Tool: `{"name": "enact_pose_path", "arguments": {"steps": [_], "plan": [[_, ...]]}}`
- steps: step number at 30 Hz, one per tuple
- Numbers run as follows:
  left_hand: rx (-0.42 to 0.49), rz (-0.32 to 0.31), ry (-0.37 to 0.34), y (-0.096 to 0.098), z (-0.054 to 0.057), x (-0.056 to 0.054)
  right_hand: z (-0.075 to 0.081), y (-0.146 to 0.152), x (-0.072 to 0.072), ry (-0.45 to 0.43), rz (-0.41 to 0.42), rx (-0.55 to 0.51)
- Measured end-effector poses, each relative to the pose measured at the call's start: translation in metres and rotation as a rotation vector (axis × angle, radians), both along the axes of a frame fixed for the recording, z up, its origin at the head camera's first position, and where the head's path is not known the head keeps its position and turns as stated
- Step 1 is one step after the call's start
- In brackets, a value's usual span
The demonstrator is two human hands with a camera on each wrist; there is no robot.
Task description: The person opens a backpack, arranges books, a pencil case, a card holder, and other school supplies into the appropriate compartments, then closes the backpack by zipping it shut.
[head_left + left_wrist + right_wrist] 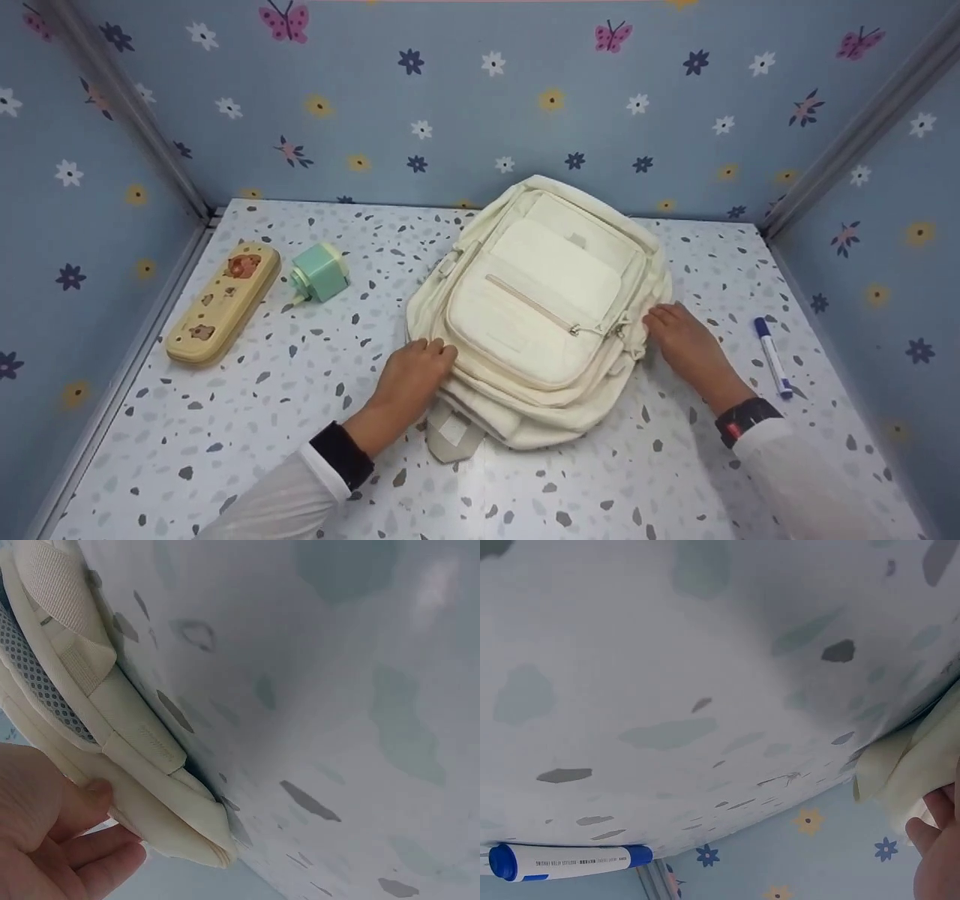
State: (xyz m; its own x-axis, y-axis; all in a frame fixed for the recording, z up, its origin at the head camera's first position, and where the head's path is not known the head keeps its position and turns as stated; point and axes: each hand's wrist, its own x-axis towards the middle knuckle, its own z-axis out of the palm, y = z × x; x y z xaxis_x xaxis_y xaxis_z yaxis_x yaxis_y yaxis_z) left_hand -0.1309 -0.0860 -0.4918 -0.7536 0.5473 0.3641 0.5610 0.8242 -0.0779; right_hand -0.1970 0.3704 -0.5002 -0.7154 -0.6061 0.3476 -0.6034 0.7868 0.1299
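While both hands flank it in the head view, the cream backpack (536, 300) lies on the speckled table (600, 502), front pocket upward, its top end towards the patterned wall (465, 97) and its base slanted towards the person. The left hand (412, 379) bends its fingers over the lower left edge; the right hand (686, 345) has its fingertips bent in at the right side. Well apart on the left lie a yellow case (223, 304) and, just beside it, a small green gadget (321, 271); a capped marker (772, 358) lies to the right of the right hand.

From the left wrist, the left hand pinches the bag's edge narrowly, thumb on one face and fingers beneath, next to a dark mesh panel (41, 675) and a broad strap (71, 596).

From the right wrist, the fingers of the right hand are bent close together on the cream fabric at the picture's edge; how firmly they grip, I cannot tell. The marker shows at lower left, untouched.

Judging by this, the step in hand is steadying or repositioning the backpack, and the next move calls for an even hold on both sides, so that the soft body doesn't twist or fold.
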Motion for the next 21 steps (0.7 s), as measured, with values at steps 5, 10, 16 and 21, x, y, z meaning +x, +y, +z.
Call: {"name": "enact_pose_path", "arguments": {"steps": [5,10,16,21], "plan": [[0.017,0.052,-0.034,-0.002,0.001,-0.013,0.000,0.001,0.003,0.076,0.115,0.005],[0.091,0.109,-0.105,-0.004,0.005,-0.020,0.001,0.000,0.005,0.050,0.175,-0.014],[0.222,0.121,-0.148,0.010,0.012,0.006,0.004,-0.005,0.011,0.005,0.151,-0.047],[0.260,-0.001,-0.175,0.040,0.016,0.046,0.008,-0.009,0.017,-0.011,0.094,-0.037]]}}
